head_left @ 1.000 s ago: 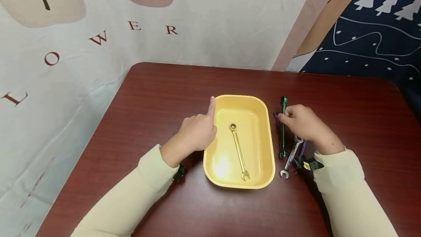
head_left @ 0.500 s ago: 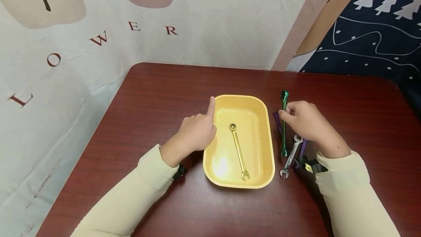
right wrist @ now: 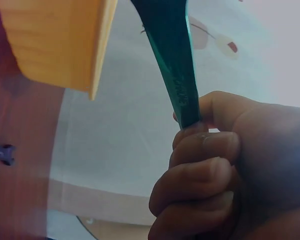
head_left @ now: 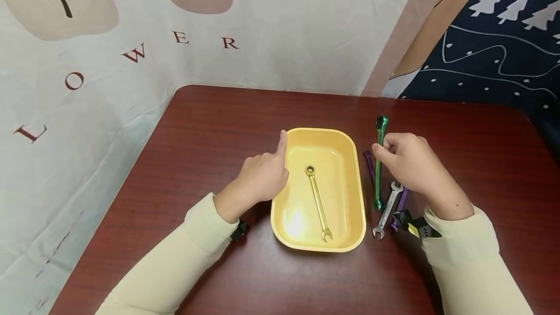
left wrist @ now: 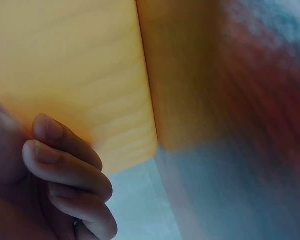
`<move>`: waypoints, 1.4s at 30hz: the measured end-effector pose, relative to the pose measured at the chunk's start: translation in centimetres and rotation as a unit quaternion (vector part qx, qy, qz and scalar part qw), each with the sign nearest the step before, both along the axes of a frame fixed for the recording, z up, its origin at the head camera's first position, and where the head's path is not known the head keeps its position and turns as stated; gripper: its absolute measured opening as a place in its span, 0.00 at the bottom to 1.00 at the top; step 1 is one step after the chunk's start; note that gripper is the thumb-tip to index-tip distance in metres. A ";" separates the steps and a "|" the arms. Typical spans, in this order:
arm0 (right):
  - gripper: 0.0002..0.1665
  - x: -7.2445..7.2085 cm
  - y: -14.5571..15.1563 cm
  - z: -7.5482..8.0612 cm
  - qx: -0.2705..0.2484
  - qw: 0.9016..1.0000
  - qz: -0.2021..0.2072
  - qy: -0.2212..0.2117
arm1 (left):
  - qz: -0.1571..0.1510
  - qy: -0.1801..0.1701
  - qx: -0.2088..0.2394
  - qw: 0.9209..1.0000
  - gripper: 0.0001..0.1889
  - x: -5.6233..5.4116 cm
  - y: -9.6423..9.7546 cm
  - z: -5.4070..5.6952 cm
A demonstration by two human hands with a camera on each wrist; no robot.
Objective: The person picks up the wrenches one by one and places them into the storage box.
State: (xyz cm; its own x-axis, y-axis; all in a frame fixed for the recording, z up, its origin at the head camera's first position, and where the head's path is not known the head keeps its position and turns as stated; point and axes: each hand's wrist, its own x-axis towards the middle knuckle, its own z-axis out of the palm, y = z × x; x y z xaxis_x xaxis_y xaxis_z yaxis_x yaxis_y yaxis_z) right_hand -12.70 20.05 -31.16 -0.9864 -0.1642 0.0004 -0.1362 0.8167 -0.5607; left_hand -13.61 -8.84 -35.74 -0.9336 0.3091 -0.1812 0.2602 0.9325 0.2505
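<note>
My right hand [head_left: 409,162] pinches a green ratcheting combination wrench [head_left: 378,171] between thumb and fingers, near its ring end. It stands right of the yellow plastic bin [head_left: 361,208], over the other wrenches. In the right wrist view the green shaft [right wrist: 172,55] runs up from the curled fingers [right wrist: 195,172]. My left hand [head_left: 262,176] grips the bin's left rim, index finger stretched along it toward the far corner. Its other fingers [left wrist: 70,170] curl beside the outer wall in the left wrist view. A gold combination wrench [head_left: 318,203] lies inside the bin.
Right of the bin, a silver wrench [head_left: 387,212] lies on the dark red table [head_left: 218,125]. Purple wrench parts [head_left: 369,162] show beside it, partly covered by the green wrench and right hand. A printed cloth [head_left: 280,28] hangs behind the table's far edge.
My right hand has shifted slightly right, and the green wrench's ring end has moved up and away from the purple one. The left hand and bin stay put.
</note>
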 end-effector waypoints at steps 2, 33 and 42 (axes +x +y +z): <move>0.21 0.2 -0.2 0.3 -0.002 1.000 -0.001 0.010 | 0.000 0.001 0.000 1.000 0.42 0.0 0.0 0.0; 0.20 1.7 -2.3 1.0 -0.023 0.996 -0.003 0.081 | 0.001 -0.004 0.000 1.000 0.42 -0.1 0.0 0.0; 0.21 1.9 -2.9 0.7 -0.021 0.998 0.005 0.067 | 0.003 -0.007 -0.005 1.000 0.42 -0.2 0.0 -0.2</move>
State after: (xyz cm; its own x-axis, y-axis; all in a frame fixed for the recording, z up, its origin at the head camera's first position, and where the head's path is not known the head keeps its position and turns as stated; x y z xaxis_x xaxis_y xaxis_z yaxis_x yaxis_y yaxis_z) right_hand -10.83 17.20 -30.50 -0.9753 -0.1720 0.1388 -0.2207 0.7904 -0.5714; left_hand -13.83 -8.82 -35.94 -0.9325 0.3017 -0.1983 0.2511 0.9367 0.2441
